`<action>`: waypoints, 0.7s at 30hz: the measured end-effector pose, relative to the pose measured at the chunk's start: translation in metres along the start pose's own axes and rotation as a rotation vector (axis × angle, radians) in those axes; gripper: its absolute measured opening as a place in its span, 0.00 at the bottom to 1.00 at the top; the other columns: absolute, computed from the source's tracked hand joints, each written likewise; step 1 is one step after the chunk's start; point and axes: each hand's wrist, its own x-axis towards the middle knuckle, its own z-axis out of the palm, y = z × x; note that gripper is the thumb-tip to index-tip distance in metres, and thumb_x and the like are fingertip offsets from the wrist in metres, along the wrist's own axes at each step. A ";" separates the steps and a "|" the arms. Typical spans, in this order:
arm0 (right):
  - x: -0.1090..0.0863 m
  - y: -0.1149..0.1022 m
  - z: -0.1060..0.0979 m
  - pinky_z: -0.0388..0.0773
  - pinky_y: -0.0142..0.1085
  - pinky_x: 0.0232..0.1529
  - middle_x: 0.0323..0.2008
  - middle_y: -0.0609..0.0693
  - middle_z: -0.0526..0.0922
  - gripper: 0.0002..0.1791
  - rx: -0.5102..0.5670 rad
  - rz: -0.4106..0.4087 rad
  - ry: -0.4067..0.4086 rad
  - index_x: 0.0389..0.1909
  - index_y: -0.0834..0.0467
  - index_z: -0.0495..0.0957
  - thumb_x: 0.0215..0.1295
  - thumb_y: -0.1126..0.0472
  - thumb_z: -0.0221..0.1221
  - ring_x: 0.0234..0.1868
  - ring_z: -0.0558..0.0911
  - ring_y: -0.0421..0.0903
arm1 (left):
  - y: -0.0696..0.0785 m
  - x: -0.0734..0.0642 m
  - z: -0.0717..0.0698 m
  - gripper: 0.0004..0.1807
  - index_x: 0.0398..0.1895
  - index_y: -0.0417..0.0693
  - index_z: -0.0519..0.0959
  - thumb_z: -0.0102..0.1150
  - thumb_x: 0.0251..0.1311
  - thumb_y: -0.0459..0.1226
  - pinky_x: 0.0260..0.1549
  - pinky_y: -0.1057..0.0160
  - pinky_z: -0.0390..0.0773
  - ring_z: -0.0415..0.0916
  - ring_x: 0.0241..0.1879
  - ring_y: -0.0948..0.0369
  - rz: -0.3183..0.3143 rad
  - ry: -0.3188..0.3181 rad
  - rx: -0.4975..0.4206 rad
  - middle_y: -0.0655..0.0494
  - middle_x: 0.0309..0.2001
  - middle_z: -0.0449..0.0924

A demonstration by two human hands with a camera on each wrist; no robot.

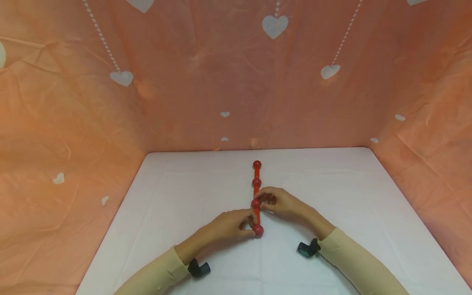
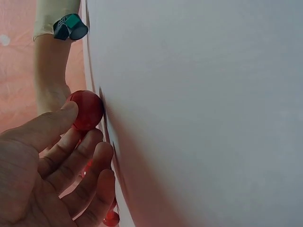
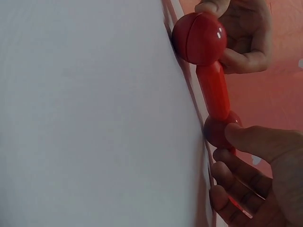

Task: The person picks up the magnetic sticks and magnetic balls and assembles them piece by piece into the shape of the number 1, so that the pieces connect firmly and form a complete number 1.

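Observation:
A straight chain of red balls joined by orange-red rods lies on the white table [image 1: 177, 192], running away from the person. At its near end, the left hand [image 1: 230, 225] pinches the nearest ball [image 1: 258, 231], thumb against the ball and forefinger by the near rod [image 1: 257, 216]. One ball further along, the right hand [image 1: 284, 202] grips the second ball [image 3: 218, 131] between its thumb and forefinger. Its other fingers curl loosely beside the chain in the right wrist view. Beyond both hands, the third ball [image 1: 256, 182] and the far-end ball [image 1: 257, 164] show untouched.
Orange cloth [image 1: 236, 82] with pale hearts hangs behind the table's far edge and along both sides. Beige sleeves cover the forearms. A small dark camera is worn at the left wrist [image 1: 199, 269] and another at the right wrist [image 1: 309, 248].

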 end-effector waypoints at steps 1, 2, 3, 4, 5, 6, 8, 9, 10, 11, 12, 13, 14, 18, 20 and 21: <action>0.000 0.001 0.000 0.82 0.36 0.50 0.47 0.41 0.88 0.18 0.001 -0.001 -0.001 0.58 0.48 0.85 0.71 0.65 0.70 0.46 0.82 0.42 | 0.000 0.000 0.000 0.16 0.50 0.64 0.80 0.77 0.65 0.45 0.39 0.68 0.77 0.74 0.37 0.69 -0.004 0.002 0.000 0.73 0.38 0.80; 0.000 0.002 0.000 0.82 0.36 0.51 0.47 0.41 0.88 0.17 0.001 -0.003 -0.001 0.58 0.49 0.85 0.71 0.65 0.70 0.46 0.82 0.42 | 0.000 0.000 0.000 0.16 0.49 0.65 0.80 0.77 0.64 0.45 0.39 0.68 0.77 0.74 0.37 0.69 -0.006 0.005 0.003 0.72 0.39 0.81; 0.000 0.002 0.000 0.82 0.36 0.51 0.47 0.41 0.88 0.17 0.002 -0.003 -0.001 0.58 0.49 0.85 0.71 0.65 0.70 0.46 0.82 0.42 | 0.001 0.000 0.000 0.16 0.49 0.65 0.80 0.77 0.65 0.44 0.40 0.68 0.77 0.74 0.38 0.69 -0.006 0.009 0.007 0.72 0.40 0.82; 0.000 0.002 0.000 0.82 0.37 0.51 0.48 0.41 0.88 0.18 0.001 0.000 -0.001 0.58 0.48 0.85 0.71 0.65 0.70 0.46 0.82 0.42 | 0.001 0.000 0.000 0.15 0.49 0.65 0.80 0.77 0.65 0.44 0.41 0.68 0.77 0.75 0.38 0.69 -0.007 0.010 0.010 0.72 0.40 0.82; -0.001 0.002 0.000 0.82 0.37 0.51 0.47 0.41 0.87 0.18 0.000 0.004 -0.001 0.58 0.48 0.85 0.71 0.65 0.70 0.46 0.82 0.42 | 0.001 -0.001 0.000 0.15 0.49 0.64 0.80 0.77 0.65 0.44 0.41 0.68 0.78 0.75 0.38 0.69 -0.006 0.012 0.012 0.71 0.41 0.83; -0.001 0.001 -0.001 0.82 0.37 0.51 0.47 0.41 0.87 0.18 -0.003 0.008 0.002 0.58 0.48 0.85 0.71 0.65 0.70 0.46 0.81 0.42 | 0.001 -0.001 -0.001 0.15 0.48 0.64 0.80 0.77 0.65 0.44 0.41 0.68 0.78 0.75 0.39 0.69 -0.005 0.013 0.012 0.71 0.41 0.83; -0.002 0.000 -0.001 0.82 0.37 0.52 0.48 0.40 0.87 0.19 -0.013 0.023 0.003 0.59 0.47 0.84 0.71 0.65 0.70 0.47 0.82 0.42 | 0.001 -0.001 -0.002 0.15 0.48 0.64 0.80 0.77 0.65 0.43 0.42 0.68 0.78 0.75 0.39 0.69 -0.003 0.012 0.011 0.71 0.42 0.84; -0.003 -0.001 -0.001 0.82 0.37 0.53 0.49 0.40 0.87 0.20 -0.016 0.031 0.002 0.60 0.46 0.83 0.71 0.64 0.70 0.48 0.82 0.42 | 0.001 -0.001 -0.002 0.14 0.49 0.64 0.80 0.77 0.65 0.43 0.43 0.68 0.78 0.75 0.40 0.70 -0.003 0.011 0.008 0.71 0.42 0.84; -0.004 -0.001 -0.002 0.82 0.38 0.53 0.49 0.41 0.86 0.20 -0.022 0.032 0.004 0.61 0.46 0.83 0.71 0.64 0.70 0.49 0.82 0.43 | 0.000 -0.002 -0.002 0.14 0.49 0.64 0.80 0.76 0.66 0.44 0.43 0.68 0.78 0.75 0.40 0.69 -0.006 0.011 0.006 0.71 0.42 0.84; -0.006 -0.001 -0.002 0.82 0.38 0.54 0.50 0.41 0.86 0.21 -0.031 0.032 0.008 0.62 0.46 0.82 0.71 0.64 0.70 0.49 0.83 0.43 | 0.000 -0.002 -0.002 0.14 0.49 0.64 0.80 0.76 0.66 0.44 0.43 0.68 0.78 0.75 0.40 0.69 -0.010 0.012 0.004 0.72 0.42 0.83; -0.008 -0.001 -0.003 0.82 0.38 0.54 0.51 0.42 0.86 0.22 -0.042 0.031 0.013 0.63 0.47 0.81 0.71 0.63 0.70 0.49 0.83 0.43 | -0.001 -0.003 -0.002 0.14 0.50 0.64 0.80 0.75 0.67 0.44 0.43 0.67 0.79 0.75 0.40 0.69 -0.017 0.016 0.001 0.73 0.42 0.83; -0.009 -0.001 -0.004 0.83 0.38 0.54 0.51 0.42 0.86 0.23 -0.054 0.029 0.018 0.64 0.47 0.80 0.71 0.62 0.70 0.50 0.83 0.43 | -0.002 -0.003 -0.003 0.14 0.50 0.65 0.80 0.75 0.67 0.45 0.44 0.67 0.79 0.76 0.41 0.69 -0.024 0.023 0.001 0.73 0.42 0.83; -0.011 -0.001 -0.005 0.83 0.39 0.54 0.52 0.43 0.86 0.23 -0.065 0.024 0.026 0.65 0.48 0.80 0.72 0.62 0.70 0.50 0.83 0.43 | -0.003 -0.004 -0.003 0.14 0.51 0.65 0.80 0.74 0.68 0.46 0.44 0.66 0.79 0.76 0.41 0.69 -0.035 0.029 0.001 0.73 0.42 0.83; -0.018 -0.002 -0.009 0.83 0.44 0.56 0.54 0.46 0.86 0.23 -0.110 0.023 0.084 0.66 0.53 0.79 0.73 0.61 0.69 0.51 0.83 0.46 | -0.008 -0.008 -0.009 0.13 0.54 0.63 0.81 0.71 0.71 0.48 0.47 0.63 0.81 0.78 0.43 0.69 -0.073 0.068 0.014 0.73 0.43 0.83; -0.021 -0.004 -0.013 0.83 0.48 0.59 0.57 0.47 0.85 0.23 -0.127 0.058 0.115 0.67 0.53 0.79 0.74 0.59 0.68 0.54 0.83 0.48 | -0.010 -0.010 -0.014 0.14 0.57 0.61 0.81 0.69 0.72 0.48 0.49 0.61 0.83 0.80 0.45 0.68 -0.088 0.088 0.030 0.71 0.45 0.85; -0.023 -0.005 -0.015 0.82 0.51 0.61 0.60 0.48 0.84 0.24 -0.136 0.079 0.130 0.68 0.52 0.78 0.75 0.58 0.67 0.57 0.83 0.50 | -0.011 -0.012 -0.017 0.15 0.58 0.59 0.82 0.68 0.73 0.48 0.50 0.60 0.83 0.81 0.47 0.67 -0.092 0.102 0.038 0.69 0.47 0.85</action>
